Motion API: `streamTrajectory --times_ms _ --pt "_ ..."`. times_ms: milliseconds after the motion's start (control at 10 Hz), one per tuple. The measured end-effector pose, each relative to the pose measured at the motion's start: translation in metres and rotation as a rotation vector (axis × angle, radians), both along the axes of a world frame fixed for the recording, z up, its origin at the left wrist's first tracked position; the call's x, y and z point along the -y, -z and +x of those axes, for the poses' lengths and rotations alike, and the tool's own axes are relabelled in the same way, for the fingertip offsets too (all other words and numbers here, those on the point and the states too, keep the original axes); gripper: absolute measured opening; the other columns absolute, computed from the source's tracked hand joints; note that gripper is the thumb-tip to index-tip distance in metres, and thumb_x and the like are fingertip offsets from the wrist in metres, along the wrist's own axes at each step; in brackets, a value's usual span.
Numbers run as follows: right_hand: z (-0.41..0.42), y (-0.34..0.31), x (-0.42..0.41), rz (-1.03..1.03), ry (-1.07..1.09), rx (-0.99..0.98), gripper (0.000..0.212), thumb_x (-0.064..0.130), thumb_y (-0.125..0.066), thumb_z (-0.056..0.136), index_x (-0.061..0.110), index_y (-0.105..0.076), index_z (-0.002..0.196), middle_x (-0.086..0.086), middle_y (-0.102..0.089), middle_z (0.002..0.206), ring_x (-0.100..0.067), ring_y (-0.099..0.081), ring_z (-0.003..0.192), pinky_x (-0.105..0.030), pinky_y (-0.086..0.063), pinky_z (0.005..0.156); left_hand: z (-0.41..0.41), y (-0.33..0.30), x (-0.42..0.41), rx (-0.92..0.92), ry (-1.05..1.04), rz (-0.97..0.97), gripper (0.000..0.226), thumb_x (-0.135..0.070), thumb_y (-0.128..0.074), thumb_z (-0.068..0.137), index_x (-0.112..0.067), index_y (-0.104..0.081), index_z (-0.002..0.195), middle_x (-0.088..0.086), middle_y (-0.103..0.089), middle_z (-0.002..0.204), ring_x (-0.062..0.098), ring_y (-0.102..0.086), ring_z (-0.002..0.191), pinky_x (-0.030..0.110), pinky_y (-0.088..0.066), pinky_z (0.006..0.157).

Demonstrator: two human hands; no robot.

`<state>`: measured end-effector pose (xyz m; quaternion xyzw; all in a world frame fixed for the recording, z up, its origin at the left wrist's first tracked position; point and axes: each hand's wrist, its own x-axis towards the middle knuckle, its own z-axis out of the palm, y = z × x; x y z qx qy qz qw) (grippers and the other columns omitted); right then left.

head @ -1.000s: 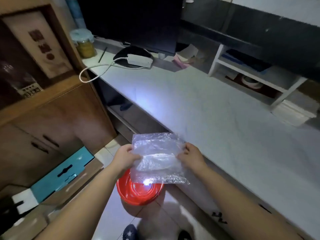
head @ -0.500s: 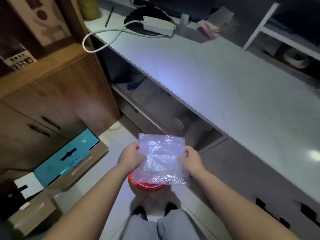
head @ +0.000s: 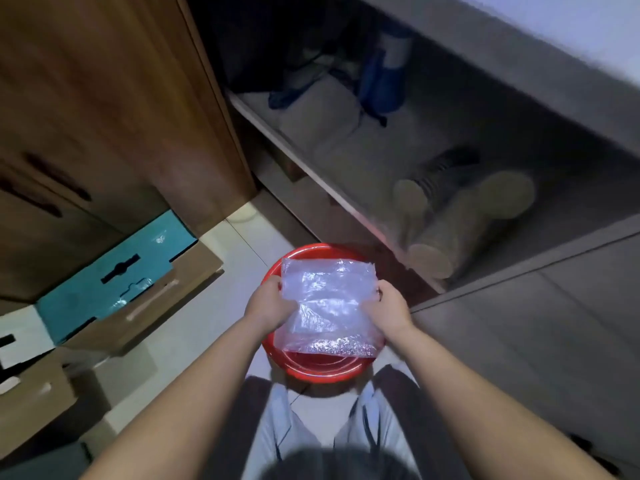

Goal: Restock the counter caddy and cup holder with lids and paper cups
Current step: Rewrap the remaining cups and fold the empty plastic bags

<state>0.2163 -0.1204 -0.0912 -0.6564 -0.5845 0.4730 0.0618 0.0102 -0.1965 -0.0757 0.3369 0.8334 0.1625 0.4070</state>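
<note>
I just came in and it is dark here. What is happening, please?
A person holds a clear plastic bag by its two sides, left hand and right hand gripping it. The bag is above a red basin on the floor, beside an open under-counter shelf with stacks of paper cups lying on it.

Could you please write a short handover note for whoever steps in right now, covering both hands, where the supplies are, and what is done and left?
Left hand grips the left edge of the clear plastic bag; right hand grips its right edge.
The bag is held above the red basin on the floor, in front of the open under-counter shelf.
Sleeves of paper cups lie on their sides on that shelf.
What the bag holds cannot be made out.
Done: nothing visibly restocked; caddy and cup holder are out of view.
Left: bring cups and lids up and load the caddy and holder.
</note>
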Motion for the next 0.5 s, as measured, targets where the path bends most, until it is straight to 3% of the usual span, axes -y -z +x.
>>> streamTrajectory --times_ms 100,200,300,400,500 --pt "0.000 0.059 -0.005 -0.002 -0.028 0.044 0.008 0.009 -0.058 0.078 0.010 -0.056 0.086 -0.005 -0.061 0.080 -0.031 -0.059 0.082 -0.036 -0.046 0.074 0.004 0.057 -0.002 0.051 -0.052 -0.004 0.021 -0.013 -0.064 0.079 -0.012 -0.055 0.097 0.004 -0.061 0.092 0.027 -0.060 0.089 0.030 -0.042 0.069" --pt "-0.004 0.118 -0.008 -0.025 -0.066 0.059 0.008 0.014 -0.059 0.083 0.014 -0.054 0.089 -0.004 -0.061 0.085 -0.030 -0.058 0.084 -0.034 -0.043 0.072 0.006 0.117 -0.005 0.052 -0.066 -0.006 0.026 -0.014 -0.061 0.082 -0.009 -0.055 0.107 0.006 -0.062 0.103 0.030 -0.060 0.097 0.028 -0.039 0.073" --pt "-0.006 0.165 -0.004 -0.076 -0.050 0.049 0.024 0.015 -0.058 0.085 0.011 -0.054 0.109 -0.004 -0.061 0.095 -0.029 -0.058 0.089 -0.032 -0.042 0.073 0.009 0.166 -0.006 0.087 -0.083 -0.041 0.034 -0.016 -0.061 0.082 -0.007 -0.052 0.114 0.009 -0.063 0.111 0.031 -0.060 0.103 0.031 -0.046 0.082" --pt "-0.008 0.197 -0.005 -0.128 -0.052 0.070 0.063 0.019 -0.058 0.087 0.013 -0.032 0.144 -0.012 -0.061 0.123 -0.031 -0.060 0.104 -0.032 -0.045 0.084 0.009 0.195 -0.010 0.061 -0.058 -0.070 0.053 -0.020 -0.060 0.085 -0.006 -0.043 0.133 0.015 -0.057 0.128 0.035 -0.055 0.118 0.035 -0.045 0.096" --pt "-0.009 0.199 -0.001 -0.122 -0.068 0.107 0.081 0.021 -0.057 0.092 0.013 -0.007 0.155 -0.014 -0.045 0.146 -0.031 -0.050 0.127 -0.031 -0.038 0.098 0.011 0.203 -0.010 -0.049 -0.001 -0.131 0.067 -0.024 -0.056 0.091 0.000 -0.027 0.146 0.020 -0.043 0.145 0.036 -0.044 0.131 0.037 -0.038 0.105"
